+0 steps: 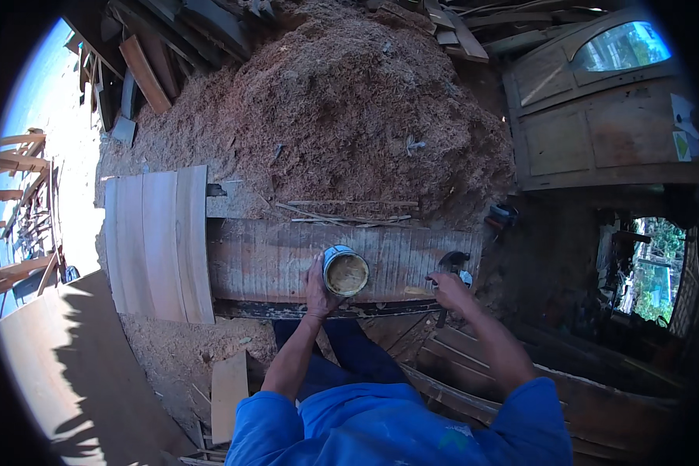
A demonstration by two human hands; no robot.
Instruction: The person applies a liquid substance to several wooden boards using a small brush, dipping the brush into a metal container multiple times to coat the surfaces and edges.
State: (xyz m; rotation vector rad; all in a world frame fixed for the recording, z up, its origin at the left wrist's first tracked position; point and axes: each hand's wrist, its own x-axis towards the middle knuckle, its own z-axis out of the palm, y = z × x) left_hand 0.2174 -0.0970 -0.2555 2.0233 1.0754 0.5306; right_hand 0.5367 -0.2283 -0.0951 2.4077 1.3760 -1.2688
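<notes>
My left hand (pixel 317 291) is wrapped round the side of a round open can (pixel 335 255). Tan, paste-like stuff (pixel 347 275) fills much of what shows inside it. The can is above a long wooden bench (pixel 264 260) in front of me. Towards the bench's right end, my right hand (pixel 450 292) is closed round the shaft of a hammer (pixel 454 257). The hammer's dark head shows beyond the fingers and its handle comes out below them, past the near edge. A small white item (pixel 465 277) is beside this hand, partly hidden.
Joined boards (pixel 159 245) lie over the bench's left end. Thin wood strips (pixel 349 217) lie along its far side. Beyond rises a big heap of shavings (pixel 365 109). A panelled wooden door (pixel 598 128) stands at the far right; a large sheet (pixel 85 373) lies at lower left.
</notes>
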